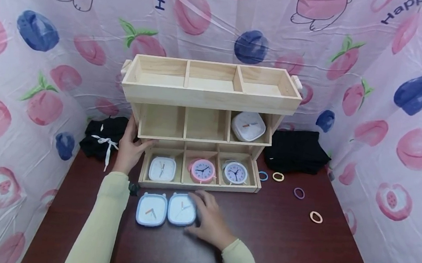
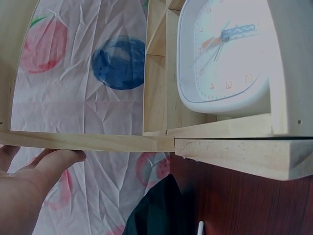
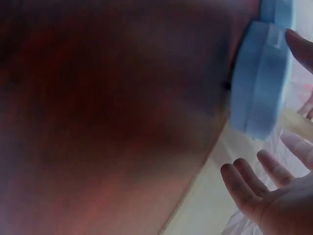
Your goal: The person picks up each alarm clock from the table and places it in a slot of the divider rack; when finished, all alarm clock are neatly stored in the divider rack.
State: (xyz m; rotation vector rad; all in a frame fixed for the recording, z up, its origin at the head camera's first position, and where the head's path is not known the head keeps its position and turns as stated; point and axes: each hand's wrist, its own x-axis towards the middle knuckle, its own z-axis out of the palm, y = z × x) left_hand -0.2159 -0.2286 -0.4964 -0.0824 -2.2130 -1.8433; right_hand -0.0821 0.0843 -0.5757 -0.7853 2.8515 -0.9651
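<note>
Touching blue clock (image 1: 182,209), R hand (image 1: 210,220).

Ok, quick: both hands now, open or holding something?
Left hand: open, fingers resting against the wooden organizer.
Right hand: open, fingers touching the blue clock.

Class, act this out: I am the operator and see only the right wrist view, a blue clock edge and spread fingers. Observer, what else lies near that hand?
Observer: A second blue clock lies left of the blue clock that the right hand touches.
Operator: Where is the other hand?
Observer: The left hand rests on the left side of the wooden shelf.
Operator: Does the shelf hold anything?
Observer: Its bottom tier holds a white clock, a pink clock and a lilac clock.
</note>
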